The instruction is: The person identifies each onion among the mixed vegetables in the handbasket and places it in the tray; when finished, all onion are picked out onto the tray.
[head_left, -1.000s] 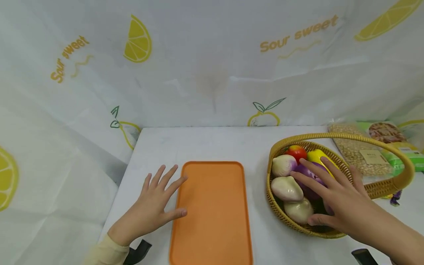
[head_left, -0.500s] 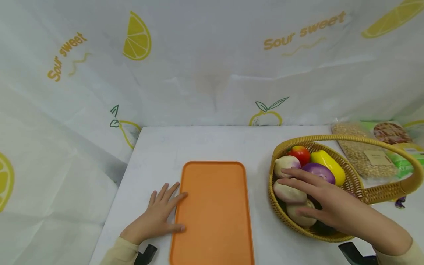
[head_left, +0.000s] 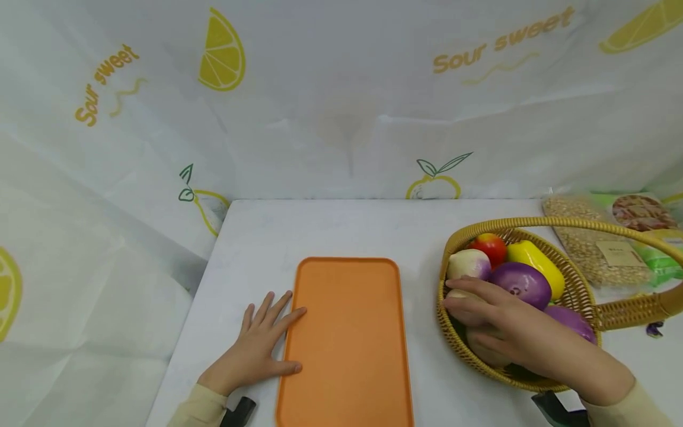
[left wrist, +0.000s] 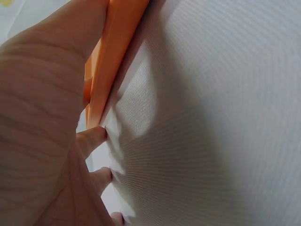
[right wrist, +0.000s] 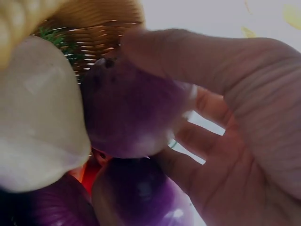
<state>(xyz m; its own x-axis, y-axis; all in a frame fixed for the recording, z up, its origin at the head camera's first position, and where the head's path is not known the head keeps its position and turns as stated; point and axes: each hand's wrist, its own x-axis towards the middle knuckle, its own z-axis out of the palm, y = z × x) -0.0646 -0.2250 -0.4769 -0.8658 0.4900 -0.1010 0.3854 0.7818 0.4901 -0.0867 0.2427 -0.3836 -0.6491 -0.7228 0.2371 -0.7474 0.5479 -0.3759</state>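
Observation:
My right hand (head_left: 525,332) reaches into a wicker basket (head_left: 460,354) and grips a white-and-purple turnip (right wrist: 134,110). In the right wrist view, the thumb lies over one side of it and the fingers curl round the other. Beside it are a pale turnip-like vegetable (right wrist: 40,115) and another purple one (right wrist: 141,190). To the left, my left hand (head_left: 255,351) spreads its straight fingers at the left edge of an orange tray (head_left: 347,338). Its thumb and index finger reach over the tray's rim, while other fingertips touch the white table in the left wrist view.
The basket also holds a turnip (head_left: 469,264), a red round fruit or vegetable (head_left: 491,248), a yellow vegetable (head_left: 536,268) and a round purple one (head_left: 520,284). Its arched handle (head_left: 533,222) stands over the right side. Behind lies a clear bag of grains (head_left: 594,249). A printed curtain hangs at the back.
My left hand has come down onto the tray's left edge and stays there. My right hand has lowered into the basket, and its fingers have closed round a turnip.

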